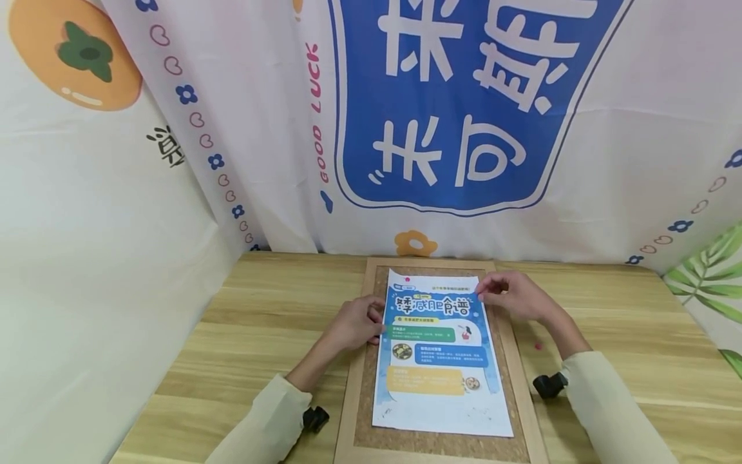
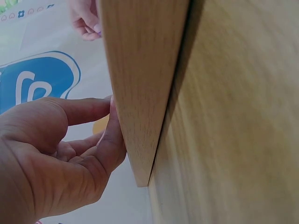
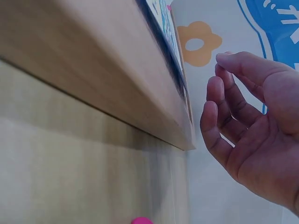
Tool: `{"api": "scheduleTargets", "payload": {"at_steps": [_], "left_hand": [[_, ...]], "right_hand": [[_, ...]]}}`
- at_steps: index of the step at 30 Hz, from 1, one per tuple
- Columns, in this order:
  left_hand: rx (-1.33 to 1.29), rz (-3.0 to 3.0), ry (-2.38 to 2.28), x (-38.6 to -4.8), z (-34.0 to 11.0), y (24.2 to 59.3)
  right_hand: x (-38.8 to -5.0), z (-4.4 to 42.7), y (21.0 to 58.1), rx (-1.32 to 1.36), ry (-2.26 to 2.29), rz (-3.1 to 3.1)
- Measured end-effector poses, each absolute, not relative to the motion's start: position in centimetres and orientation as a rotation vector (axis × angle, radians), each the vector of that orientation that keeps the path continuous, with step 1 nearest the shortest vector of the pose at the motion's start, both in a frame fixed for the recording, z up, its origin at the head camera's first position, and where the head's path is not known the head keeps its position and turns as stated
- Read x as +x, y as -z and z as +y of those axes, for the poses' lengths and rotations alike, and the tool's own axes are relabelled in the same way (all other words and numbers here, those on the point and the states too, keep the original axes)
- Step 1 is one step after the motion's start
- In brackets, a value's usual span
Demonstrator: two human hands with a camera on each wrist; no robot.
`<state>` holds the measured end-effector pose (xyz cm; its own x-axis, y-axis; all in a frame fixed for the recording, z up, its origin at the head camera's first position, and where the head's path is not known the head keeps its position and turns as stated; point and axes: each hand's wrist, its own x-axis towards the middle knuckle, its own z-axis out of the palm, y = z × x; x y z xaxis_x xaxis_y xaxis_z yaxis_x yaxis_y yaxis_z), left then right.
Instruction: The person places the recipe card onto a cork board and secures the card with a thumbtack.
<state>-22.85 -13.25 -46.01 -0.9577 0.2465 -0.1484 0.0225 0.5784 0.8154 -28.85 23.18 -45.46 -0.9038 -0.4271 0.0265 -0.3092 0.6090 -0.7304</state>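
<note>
A printed blue and white sheet (image 1: 437,412) lies on a wood-framed cork board (image 1: 435,444), with a pink pin (image 1: 408,279) near its top left corner. My left hand (image 1: 353,323) pinches the sheet's left edge, its thumb and finger meeting beside the frame in the left wrist view (image 2: 60,149). At the sheet's top right corner is my right hand (image 1: 516,296), thumb and forefinger tips together. The left wrist view shows a small purple thing (image 2: 99,34) at those fingertips; the right wrist view hides it behind the right hand's fingers (image 3: 233,100).
Another pink pin (image 1: 538,346) lies on the wooden table (image 1: 608,309), right of the board. Behind the table hangs a white printed cloth (image 1: 278,161) with a large blue panel. Black devices (image 1: 315,419) are worn at both wrists.
</note>
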Motion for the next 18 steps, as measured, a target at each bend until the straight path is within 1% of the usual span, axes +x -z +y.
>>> {"api": "scheduleTargets", "payload": {"at_steps": [9, 18], "left_hand": [[0.212, 2.564, -1.318, -22.9, -13.2, 45.9], [0.228, 2.551, -1.352, -22.9, -13.2, 46.1]], "right_hand": [[-30.8, 22.7, 45.9, -0.61, 1.127, 2.679], [-32.6, 22.4, 46.7, -0.701, 1.113, 2.664]]}}
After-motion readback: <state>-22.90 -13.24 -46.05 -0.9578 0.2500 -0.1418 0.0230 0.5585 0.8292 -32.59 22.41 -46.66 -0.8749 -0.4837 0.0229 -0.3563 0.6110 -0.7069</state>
